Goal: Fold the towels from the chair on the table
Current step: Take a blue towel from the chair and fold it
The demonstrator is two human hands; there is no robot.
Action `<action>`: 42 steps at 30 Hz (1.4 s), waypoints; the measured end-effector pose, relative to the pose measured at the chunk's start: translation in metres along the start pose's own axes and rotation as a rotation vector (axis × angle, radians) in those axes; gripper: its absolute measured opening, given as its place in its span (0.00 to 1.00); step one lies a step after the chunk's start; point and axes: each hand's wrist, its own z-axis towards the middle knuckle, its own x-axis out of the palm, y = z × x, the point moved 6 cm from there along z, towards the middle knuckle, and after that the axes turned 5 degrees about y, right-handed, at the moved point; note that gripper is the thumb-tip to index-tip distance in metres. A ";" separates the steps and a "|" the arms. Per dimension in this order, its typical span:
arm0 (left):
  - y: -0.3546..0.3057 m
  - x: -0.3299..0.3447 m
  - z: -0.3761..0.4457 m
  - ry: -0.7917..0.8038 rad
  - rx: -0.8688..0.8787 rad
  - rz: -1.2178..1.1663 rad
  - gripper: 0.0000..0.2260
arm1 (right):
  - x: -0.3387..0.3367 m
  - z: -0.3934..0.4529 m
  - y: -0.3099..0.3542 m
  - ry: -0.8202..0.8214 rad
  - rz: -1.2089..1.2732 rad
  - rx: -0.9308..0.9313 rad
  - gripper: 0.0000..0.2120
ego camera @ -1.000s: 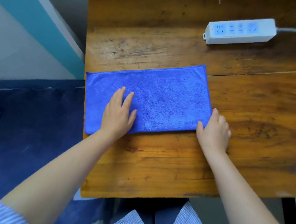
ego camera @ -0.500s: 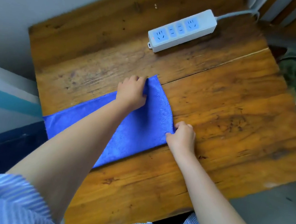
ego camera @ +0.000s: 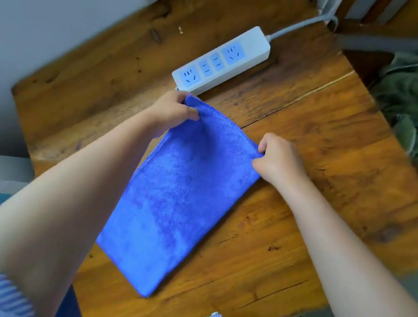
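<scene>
A blue towel (ego camera: 184, 195), folded into a long strip, lies on the wooden table (ego camera: 316, 199) and runs from its far end toward me. My left hand (ego camera: 171, 109) pinches the far left corner. My right hand (ego camera: 277, 156) pinches the far right corner. Both corners are lifted off the wood, so the far edge sags between my hands. The near end of the towel lies flat on the table close to my body. A crumpled green towel (ego camera: 411, 105) sits on the wooden chair (ego camera: 405, 30) at the upper right.
A white power strip (ego camera: 222, 61) lies on the table just beyond my left hand, its cable running off the back edge. A grey wall borders the table on the left. My striped clothing shows at the bottom edge.
My left hand crossed from the towel's left part to its right end. Both hands took hold of that end's corners and lifted them. The view turned right, revealing the chair.
</scene>
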 end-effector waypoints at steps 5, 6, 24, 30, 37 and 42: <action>-0.031 -0.019 0.001 -0.041 0.098 0.186 0.16 | -0.035 0.013 0.009 -0.052 0.118 -0.095 0.19; -0.035 -0.021 -0.002 -0.027 0.122 0.251 0.16 | -0.039 0.012 0.012 -0.052 0.087 -0.114 0.18; 0.079 -0.037 -0.141 -0.125 0.599 1.194 0.05 | 0.098 -0.162 0.076 -0.354 -0.248 -0.650 0.06; 0.136 -0.037 -0.168 -0.095 0.627 1.244 0.04 | 0.154 -0.198 0.076 -0.423 -0.260 -0.747 0.05; 0.174 -0.031 -0.159 -0.107 0.478 1.357 0.08 | 0.189 -0.207 0.070 -0.389 -0.342 -0.736 0.14; 0.186 -0.032 -0.155 -0.152 0.464 1.378 0.10 | 0.204 -0.204 0.067 -0.393 -0.402 -0.700 0.13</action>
